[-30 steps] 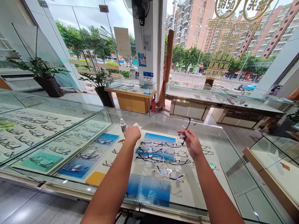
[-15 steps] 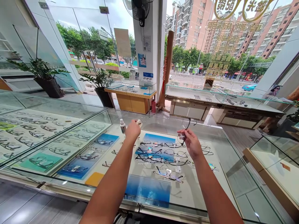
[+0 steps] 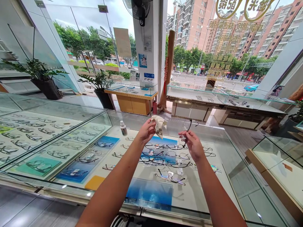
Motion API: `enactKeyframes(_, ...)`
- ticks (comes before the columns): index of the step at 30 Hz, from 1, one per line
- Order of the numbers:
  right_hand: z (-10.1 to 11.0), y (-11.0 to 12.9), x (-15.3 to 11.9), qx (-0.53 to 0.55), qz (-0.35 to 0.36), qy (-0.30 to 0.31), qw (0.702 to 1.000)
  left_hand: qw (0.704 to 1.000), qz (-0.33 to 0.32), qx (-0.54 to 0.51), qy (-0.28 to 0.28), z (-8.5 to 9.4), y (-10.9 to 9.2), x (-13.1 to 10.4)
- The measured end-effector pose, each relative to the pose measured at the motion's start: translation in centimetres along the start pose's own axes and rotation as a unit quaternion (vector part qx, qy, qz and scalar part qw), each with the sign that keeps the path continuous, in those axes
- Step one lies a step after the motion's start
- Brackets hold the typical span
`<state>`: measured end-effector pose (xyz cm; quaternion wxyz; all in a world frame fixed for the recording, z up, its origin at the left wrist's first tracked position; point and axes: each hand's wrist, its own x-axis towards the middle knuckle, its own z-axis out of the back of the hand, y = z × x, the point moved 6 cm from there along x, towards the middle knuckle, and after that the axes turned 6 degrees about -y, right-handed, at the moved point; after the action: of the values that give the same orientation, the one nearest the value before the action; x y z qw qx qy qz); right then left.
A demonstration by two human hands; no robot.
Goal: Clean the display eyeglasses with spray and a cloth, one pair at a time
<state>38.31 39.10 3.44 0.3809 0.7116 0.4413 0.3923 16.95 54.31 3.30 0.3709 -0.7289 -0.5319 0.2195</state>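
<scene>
A crumpled cream cloth [image 3: 159, 125] is pinched in the fingers of my left hand [image 3: 147, 130], above the glass counter. My right hand [image 3: 194, 144] grips a pair of eyeglasses [image 3: 183, 138] with thin dark temples, held up to the right of the cloth; a gap separates the two. The temples point up and away from me. Left of my left hand, a small white spray bottle [image 3: 123, 128] stands upright on the counter top. Beneath both hands, rows of eyeglasses [image 3: 151, 160] lie inside the display case.
The glass display counter [image 3: 227, 189] stretches across in front of me, with more frames in its left section [image 3: 35, 137]. Another showcase [image 3: 279, 164] stands at the right. Beyond are a wooden cabinet [image 3: 130, 104], potted plants [image 3: 48, 88] and a tree-trunk post [image 3: 168, 69].
My left hand has moved right, away from the spray bottle and toward the eyeglasses, bringing the cloth, which now shows more fully. My right hand has stayed nearly in place with the eyeglasses.
</scene>
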Motion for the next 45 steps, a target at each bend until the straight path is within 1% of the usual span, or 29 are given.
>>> enactKeyframes(3, -0.3, 0.3, -0.2, -0.007, -0.003, 0.005, 1.0, 0.999, 0.012, -0.032, 0.022, -1.4, 1.3, -0.4)
enactKeyframes(7, -0.9, 0.7, -0.5, -0.018, -0.001, 0.022, 1.0, 0.998, 0.016, -0.037, 0.037, -2.9, 2.8, -0.9)
enactKeyframes(13, -2.1, 0.1, -1.2, -0.052, -0.019, 0.109, 0.992, 0.994, 0.038, 0.009, 0.106, -4.9, 4.5, -2.3)
enactKeyframes(15, -2.2, -0.2, -1.2, -0.07, -0.016, 0.122, 0.99, 0.992, 0.038, 0.024, 0.117, -5.3, 4.8, -2.8)
enactKeyframes(18, -2.2, -0.5, -1.1, -0.095, -0.009, 0.127, 0.987, 0.989, 0.038, 0.042, 0.134, -5.9, 5.1, -3.5)
enactKeyframes(23, -2.4, -0.7, -1.0, -0.113, -0.005, 0.145, 0.983, 0.98, 0.043, 0.062, 0.182, -7.7, 4.9, -5.1)
enactKeyframes(25, -2.5, -0.7, -1.1, -0.115, -0.008, 0.147, 0.982, 0.978, 0.042, 0.069, 0.193, -8.3, 4.8, -5.6)
enactKeyframes(28, -2.6, -0.7, -1.1, -0.112, -0.017, 0.15, 0.982, 0.976, 0.045, 0.08, 0.199, -8.5, 4.8, -6.1)
enactKeyframes(34, -2.8, -1.0, -1.3, -0.099, -0.029, 0.179, 0.979, 0.972, 0.064, 0.1, 0.203, -8.4, 5.5, -6.3)
enactKeyframes(42, -2.6, -1.4, -1.3, -0.05, -0.054, 0.157, 0.985, 0.963, 0.08, 0.074, 0.248, -8.8, 5.1, -6.8)
enactKeyframes(45, -2.5, -1.6, -1.2, -0.053, -0.063, 0.147, 0.986, 0.962, 0.078, 0.08, 0.251, -8.8, 5.1, -6.8)
